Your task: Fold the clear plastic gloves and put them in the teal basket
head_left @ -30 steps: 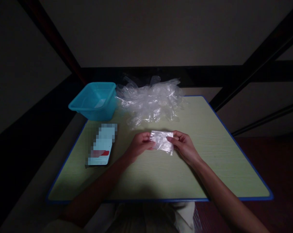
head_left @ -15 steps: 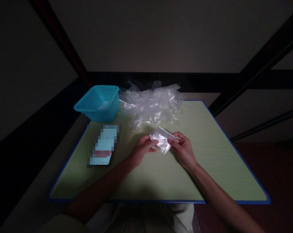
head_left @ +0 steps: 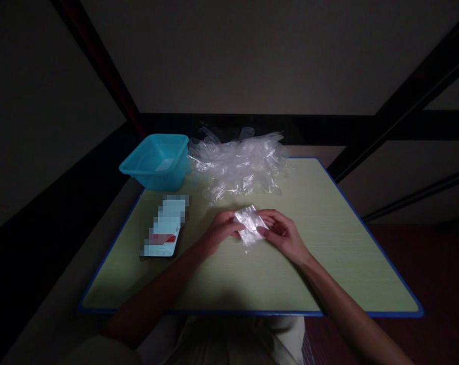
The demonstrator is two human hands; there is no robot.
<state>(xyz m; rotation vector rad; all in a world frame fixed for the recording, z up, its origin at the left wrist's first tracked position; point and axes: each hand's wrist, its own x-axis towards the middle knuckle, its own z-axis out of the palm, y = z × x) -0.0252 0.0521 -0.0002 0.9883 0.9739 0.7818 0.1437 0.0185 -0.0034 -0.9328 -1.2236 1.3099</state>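
Observation:
Over the middle of the table, a clear disposable plastic glove (head_left: pixel 248 234), folded into a small shiny square, is between both hands. My left hand (head_left: pixel 222 229) pinches its left edge, thumb on top. At its right side my right hand (head_left: pixel 284 234) grips it between thumb and fingers. Behind the hands spreads a loose pile of clear plastic gloves (head_left: pixel 239 165), some hanging past the table's far edge.
A blue plastic basin (head_left: pixel 157 175) stands at the far left corner of the table (head_left: pixel 252 289), with something pale inside. Nearer, a phone (head_left: pixel 164 228) with a lit, blurred screen lies on the left. Walls rise behind and to the left.
The glove's loose upper right flap has been folded in, making a more compact square. My right hand's fingers have shifted slightly left over it.

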